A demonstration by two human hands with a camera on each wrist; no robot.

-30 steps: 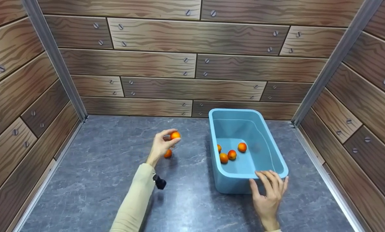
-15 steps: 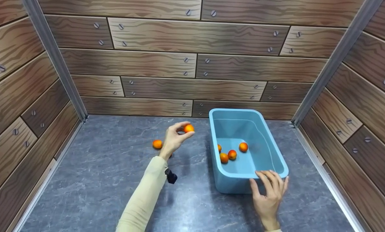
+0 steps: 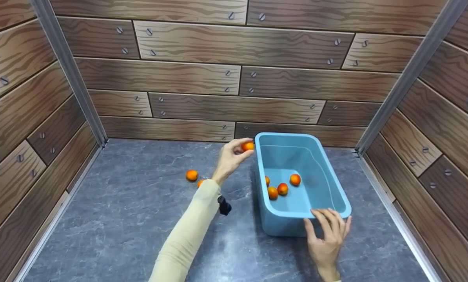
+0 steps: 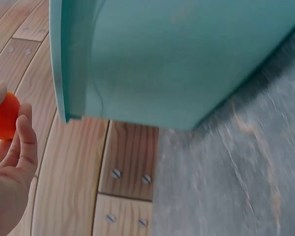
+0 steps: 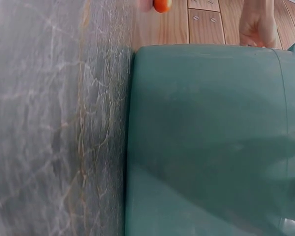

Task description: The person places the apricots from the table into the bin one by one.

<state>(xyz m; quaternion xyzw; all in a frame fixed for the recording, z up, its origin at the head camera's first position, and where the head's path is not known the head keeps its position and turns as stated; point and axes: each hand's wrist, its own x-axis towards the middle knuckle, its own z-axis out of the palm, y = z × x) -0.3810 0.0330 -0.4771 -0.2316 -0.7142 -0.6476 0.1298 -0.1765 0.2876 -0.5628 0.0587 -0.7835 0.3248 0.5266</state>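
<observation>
My left hand (image 3: 229,158) pinches a small orange (image 3: 247,146) between thumb and fingers, up beside the left rim of a blue plastic tub (image 3: 273,213). In the left wrist view the same orange (image 4: 5,116) sits at the fingertips, apart from the tub wall (image 4: 152,59). My right hand (image 3: 328,243) holds the tub's near rim, fingers bent over it and thumb at the outer front wall. Several oranges (image 3: 282,188) lie on the tub floor. On the table at left lies another orange (image 3: 191,175), and one more (image 3: 201,183) is partly hidden by the left sleeve.
A grey marbled tabletop (image 3: 120,219) bears everything. Wood-patterned panels (image 3: 195,78) close off the back and both sides, with metal strips (image 3: 67,70) at the corners. The tub stands right of centre, near the back panel.
My left hand has carried its orange right and away from me, toward the tub's left rim. The oranges left on the table have come into view behind it. My right hand stays put.
</observation>
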